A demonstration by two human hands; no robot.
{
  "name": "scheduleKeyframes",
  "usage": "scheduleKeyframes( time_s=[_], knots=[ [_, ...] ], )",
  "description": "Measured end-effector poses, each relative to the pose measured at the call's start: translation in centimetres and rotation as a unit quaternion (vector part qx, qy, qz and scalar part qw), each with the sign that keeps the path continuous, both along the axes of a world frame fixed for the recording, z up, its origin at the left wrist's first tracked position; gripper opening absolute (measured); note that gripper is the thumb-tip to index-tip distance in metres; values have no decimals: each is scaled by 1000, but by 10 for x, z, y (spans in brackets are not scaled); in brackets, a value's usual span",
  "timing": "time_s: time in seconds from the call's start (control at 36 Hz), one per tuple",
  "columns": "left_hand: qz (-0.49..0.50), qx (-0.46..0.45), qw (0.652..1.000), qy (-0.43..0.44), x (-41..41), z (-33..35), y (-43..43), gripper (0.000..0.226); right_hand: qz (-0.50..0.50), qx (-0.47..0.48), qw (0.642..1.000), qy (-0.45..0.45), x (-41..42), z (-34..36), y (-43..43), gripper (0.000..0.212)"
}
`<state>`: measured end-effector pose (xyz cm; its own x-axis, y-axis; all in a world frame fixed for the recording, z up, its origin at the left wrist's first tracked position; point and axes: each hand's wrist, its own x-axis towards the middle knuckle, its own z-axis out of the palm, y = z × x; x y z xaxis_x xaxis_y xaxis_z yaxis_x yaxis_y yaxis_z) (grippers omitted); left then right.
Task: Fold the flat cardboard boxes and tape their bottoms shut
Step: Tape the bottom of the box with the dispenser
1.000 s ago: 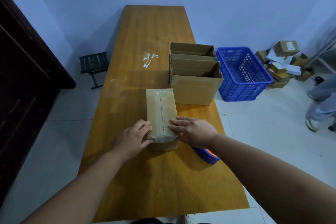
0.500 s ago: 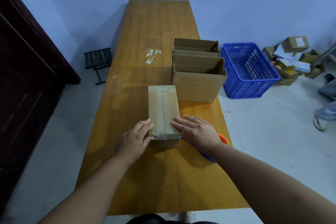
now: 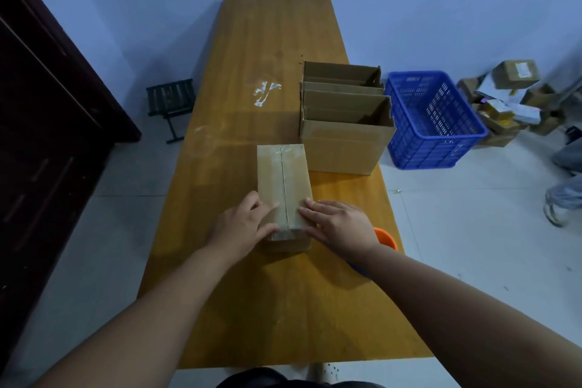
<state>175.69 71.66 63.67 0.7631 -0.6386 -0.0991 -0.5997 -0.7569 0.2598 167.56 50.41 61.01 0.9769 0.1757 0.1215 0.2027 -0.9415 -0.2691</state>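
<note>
The small cardboard box (image 3: 283, 179) lies on the bench (image 3: 252, 41) with its taped seam on top. The left hand (image 3: 242, 227) and right hand (image 3: 341, 227) press flat on its near end, one on each side of the seam. Each grip is apart, fingers straight. More open boxes (image 3: 345, 148) stand just behind it.

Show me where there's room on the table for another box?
Bare: the far end of the table beyond the open boxes, and its near edge. Crowded: around the taped box, under the left hand and right hand.
</note>
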Motion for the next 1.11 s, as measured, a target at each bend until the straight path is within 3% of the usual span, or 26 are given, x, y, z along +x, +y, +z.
scheduleKeyframes(
  time_s=[0.47, 0.67, 0.83, 1.11],
  knots=[
    [-61, 50, 997, -3, 7, -7, 8, 65, 66, -60, 995, -41, 2, 0, -13, 47],
    [-79, 22, 997, 1, 11, -13, 14, 70, 51, -49, 995, -67, -1, -8, -9, 46],
    [-3, -25, 999, 38, -2, -19, 11, 64, 36, -26, 998, -51, -3, -9, -6, 49],
    [16, -27, 999, 23, -13, -20, 8, 61, 19, -15, 997, -72, -5, -14, -1, 46]
  ],
)
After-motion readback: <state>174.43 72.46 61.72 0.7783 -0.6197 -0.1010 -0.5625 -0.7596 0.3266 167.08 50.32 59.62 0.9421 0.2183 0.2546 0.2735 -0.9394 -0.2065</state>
